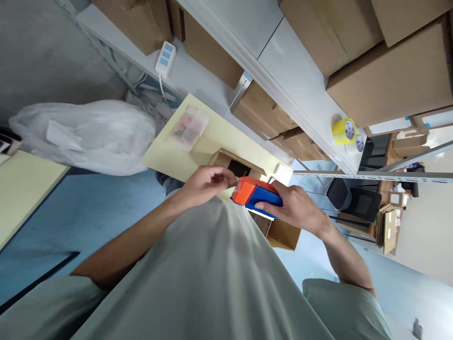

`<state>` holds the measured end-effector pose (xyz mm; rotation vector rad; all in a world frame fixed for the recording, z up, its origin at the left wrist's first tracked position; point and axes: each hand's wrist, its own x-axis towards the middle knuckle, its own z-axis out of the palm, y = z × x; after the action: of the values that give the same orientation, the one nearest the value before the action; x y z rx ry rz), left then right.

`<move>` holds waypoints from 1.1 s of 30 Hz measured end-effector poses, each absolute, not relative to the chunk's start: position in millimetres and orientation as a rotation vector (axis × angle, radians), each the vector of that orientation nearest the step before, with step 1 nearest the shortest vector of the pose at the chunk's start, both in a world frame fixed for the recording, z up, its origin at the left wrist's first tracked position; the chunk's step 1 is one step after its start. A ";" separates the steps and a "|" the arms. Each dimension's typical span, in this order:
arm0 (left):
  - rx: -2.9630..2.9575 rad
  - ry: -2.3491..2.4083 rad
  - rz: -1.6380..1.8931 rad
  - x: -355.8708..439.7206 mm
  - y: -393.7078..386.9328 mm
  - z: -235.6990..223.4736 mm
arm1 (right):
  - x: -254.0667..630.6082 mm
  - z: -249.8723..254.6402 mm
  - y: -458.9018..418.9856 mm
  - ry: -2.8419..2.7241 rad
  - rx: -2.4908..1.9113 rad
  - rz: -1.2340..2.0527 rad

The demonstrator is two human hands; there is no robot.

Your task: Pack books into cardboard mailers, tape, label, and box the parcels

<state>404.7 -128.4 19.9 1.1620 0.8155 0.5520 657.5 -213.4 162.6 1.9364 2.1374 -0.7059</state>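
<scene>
My right hand (297, 206) is wrapped around an orange and blue tape dispenser (252, 192), held in front of my shirt above the table edge. The dispenser's toothed cutting edge points left. At those teeth, my left hand (212, 183) has thumb and fingers pinched together on what looks like the clear tape end, which is hard to see. Just behind the dispenser, a small open cardboard box (221, 158) stands on the cream table (161, 150), its inside dark. The dispenser and my hands partly hide this box.
A pink-and-clear plastic package (189, 127) lies on the table's left part. Behind, a shelf (208, 82) carries cardboard boxes (212, 49) and a white power strip (165, 59). Yellow tape rolls (343, 131) sit on the upper shelf. A large plastic bag (88, 137) is at left.
</scene>
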 end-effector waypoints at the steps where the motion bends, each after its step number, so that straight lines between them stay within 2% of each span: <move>1: 1.137 0.834 0.532 400.6 -127.8 12.6 | 659.7 168.9 -212.0 2.089 1.921 -0.750; 8: 0.908 1.012 0.475 363.3 -105.2 -56.8 | 677.1 211.3 -187.3 1.807 1.954 -1.051; 17: 0.678 1.024 0.548 383.4 -81.6 -138.0 | 634.1 181.5 -134.5 1.802 2.130 -0.974; 28: 0.654 1.053 0.477 405.1 -88.1 -179.6 | 601.7 159.9 -103.4 1.645 2.068 -0.874; 33: 0.841 1.058 0.616 412.5 -98.2 -187.4 | 583.7 164.3 -101.3 1.458 2.061 -0.853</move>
<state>412.5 -98.2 -187.4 0.8410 1.0584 0.6157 583.7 -101.3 164.3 2.0614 1.4580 -0.8533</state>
